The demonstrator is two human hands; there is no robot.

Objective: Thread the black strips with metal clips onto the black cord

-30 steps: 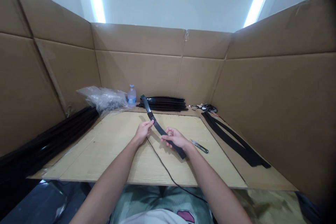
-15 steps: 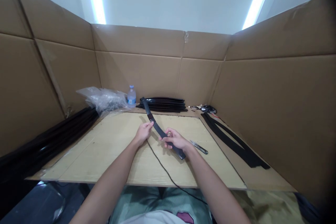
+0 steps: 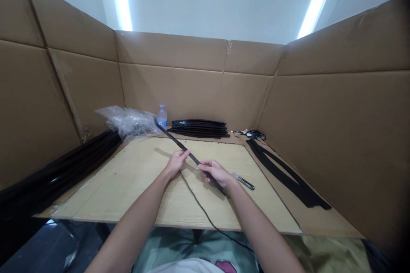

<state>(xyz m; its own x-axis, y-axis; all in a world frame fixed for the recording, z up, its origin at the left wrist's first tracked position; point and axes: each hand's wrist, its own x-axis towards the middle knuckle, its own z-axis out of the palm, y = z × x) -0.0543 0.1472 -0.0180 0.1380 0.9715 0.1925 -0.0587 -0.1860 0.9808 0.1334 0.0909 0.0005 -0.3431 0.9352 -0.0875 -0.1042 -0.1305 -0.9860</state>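
A long black strip point(image 3: 194, 158) is held slantwise above the board, seen almost edge-on, its far end near the bottle. Around its middle is a dark wrapped band. My left hand point(image 3: 177, 162) pinches the strip just by this band. Nearer to me, my right hand point(image 3: 216, 172) grips the lower part between thumb and fingers. From beneath my left hand a thin black cord point(image 3: 199, 203) runs down over the board's front edge to my lap. Thread snips point(image 3: 244, 181) lie on the board to the right of my right hand.
Several black strips point(image 3: 198, 129) are stacked at the back, beside a water bottle point(image 3: 162, 117) and clear plastic bags point(image 3: 130, 123). More dark strips point(image 3: 64, 166) lie along the left, others point(image 3: 285, 175) on the right. A tangle of cords point(image 3: 254, 134) sits back right. Cardboard walls point(image 3: 173, 81) enclose the table.
The strip has been turned from its broad face to its narrow edge, and its far end has swung left toward the bottle. Both hands keep hold of it.
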